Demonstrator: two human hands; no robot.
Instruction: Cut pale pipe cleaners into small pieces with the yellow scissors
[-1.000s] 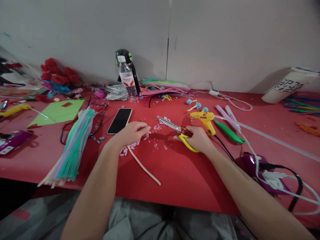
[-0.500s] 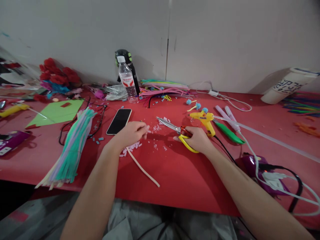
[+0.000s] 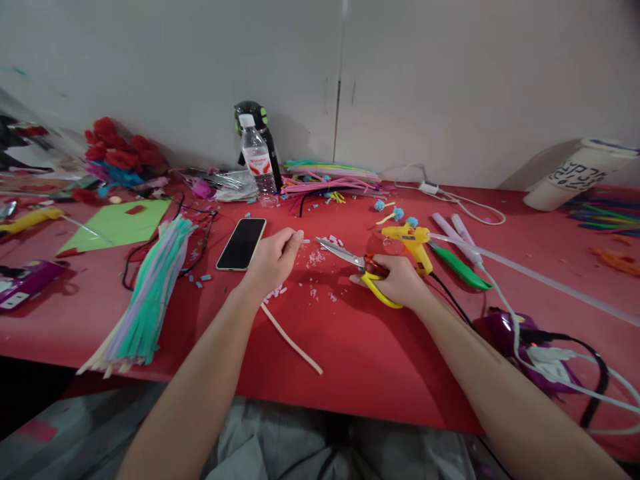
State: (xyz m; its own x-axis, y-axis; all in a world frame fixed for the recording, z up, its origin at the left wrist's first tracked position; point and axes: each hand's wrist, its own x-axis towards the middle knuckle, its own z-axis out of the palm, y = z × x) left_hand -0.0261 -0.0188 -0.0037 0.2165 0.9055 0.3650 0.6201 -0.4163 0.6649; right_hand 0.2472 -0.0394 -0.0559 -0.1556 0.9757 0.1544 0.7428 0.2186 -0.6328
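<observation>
My right hand point(image 3: 397, 277) is wrapped round the handles of a pair of scissors point(image 3: 345, 253), red and yellow, whose blades point left over the red table. My left hand point(image 3: 275, 257) is closed, thumb against the fingers, beside the phone; whatever it may pinch is hidden. Small pale pink cut pieces point(image 3: 334, 241) lie near the blade tip, with finer crumbs in front of them. More such pieces are partly covered by the left hand. A cream pipe cleaner point(image 3: 295, 341) runs from under the left wrist toward the table's front edge.
A black-screened phone point(image 3: 242, 244) and a bundle of pastel pipe cleaners point(image 3: 150, 300) lie left. Right of the scissors are a yellow glue gun point(image 3: 411, 243), a green tool point(image 3: 460, 268) and a purple power strip point(image 3: 533, 353) with cables. A water bottle point(image 3: 259, 163) stands behind.
My left hand has moved slightly up and right, and turned so the thumb side faces me more. The right hand with the scissors has stayed nearly still.
</observation>
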